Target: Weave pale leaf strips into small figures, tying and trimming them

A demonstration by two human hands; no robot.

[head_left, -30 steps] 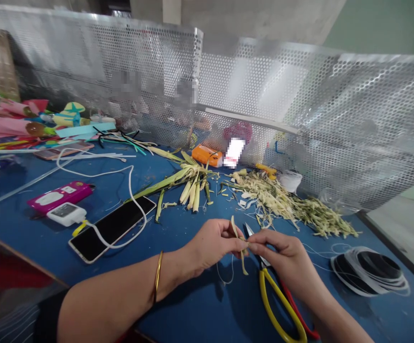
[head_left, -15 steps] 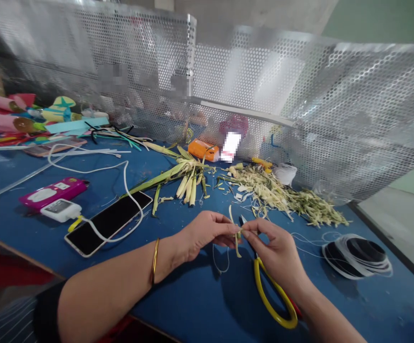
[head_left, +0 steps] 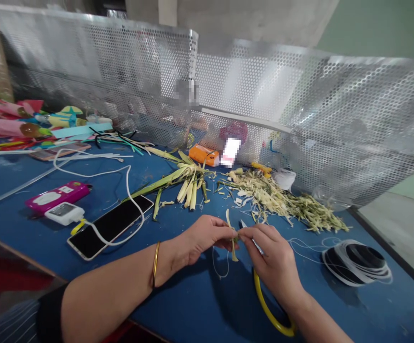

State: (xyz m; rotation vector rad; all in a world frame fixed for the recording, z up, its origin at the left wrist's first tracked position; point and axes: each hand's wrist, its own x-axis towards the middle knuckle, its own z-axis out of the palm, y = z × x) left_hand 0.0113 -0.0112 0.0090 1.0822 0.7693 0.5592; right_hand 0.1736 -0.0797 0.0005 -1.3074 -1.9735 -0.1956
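Observation:
My left hand (head_left: 205, 237) and my right hand (head_left: 269, 257) meet over the blue table (head_left: 199, 305), both pinching one thin pale leaf strip (head_left: 232, 238) that stands upright between the fingertips. A fine white thread (head_left: 221, 267) loops down from the strip. A gold bangle (head_left: 156, 265) is on my left wrist. Scissors with yellow and red handles (head_left: 264, 300) lie on the table under my right hand, the blade tips poking out past the fingers.
Cut palm leaves (head_left: 183, 181) and a heap of leaf trimmings (head_left: 288, 202) lie behind the hands. A phone (head_left: 112, 225) on a white cable, a white charger (head_left: 64, 212) and a pink power bank (head_left: 58, 195) sit left. A black-and-white coil (head_left: 358, 262) lies right. A perforated metal screen (head_left: 299, 119) walls the back.
The hands have stayed together on the strip, working it slightly; the view shifted a little. The right hand now covers more of the scissors.

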